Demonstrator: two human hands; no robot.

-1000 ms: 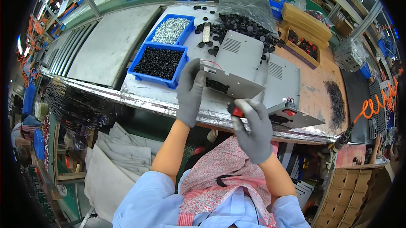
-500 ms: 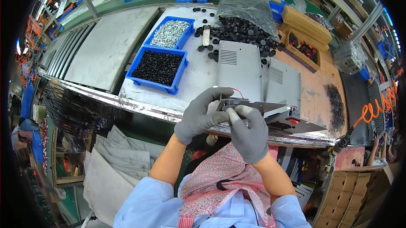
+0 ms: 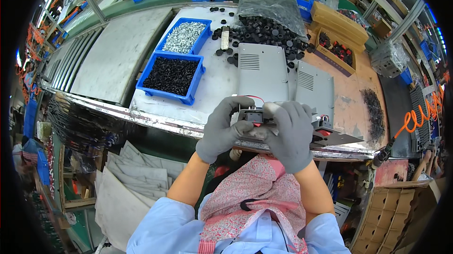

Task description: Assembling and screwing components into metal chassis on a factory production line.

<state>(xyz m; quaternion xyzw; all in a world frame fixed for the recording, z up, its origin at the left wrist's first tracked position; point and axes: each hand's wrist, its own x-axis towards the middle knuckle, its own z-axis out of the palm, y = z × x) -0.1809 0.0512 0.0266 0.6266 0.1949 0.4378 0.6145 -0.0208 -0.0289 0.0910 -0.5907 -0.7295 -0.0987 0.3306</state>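
Both my hands wear grey gloves and close round a grey metal end panel at the table's near edge, in front of a vented grey metal housing point(image 3: 263, 75). A black socket-like part point(image 3: 255, 116) with a bit of red sits in the panel between my hands. My left hand point(image 3: 223, 129) pinches the panel's left end, thumb below and fingers above. My right hand point(image 3: 291, 133) wraps its right side, covering most of it. A thin red wire shows behind. To the right stands a second vented housing point(image 3: 315, 89), with a black-and-red part point(image 3: 324, 124) at its near end.
Left of the housings are a blue bin of black screws point(image 3: 171, 75) and a blue bin of silver screws point(image 3: 183, 37). Black round caps point(image 3: 271, 34) spill from a plastic bag point(image 3: 271, 8). A cardboard box point(image 3: 336, 51) holds red-and-black parts. An orange coiled hose point(image 3: 420, 115) hangs right.
My right hand has moved up and over the panel, from fingertips at its middle to a grip on its right side. The panel has tilted, and the black part with red now shows.
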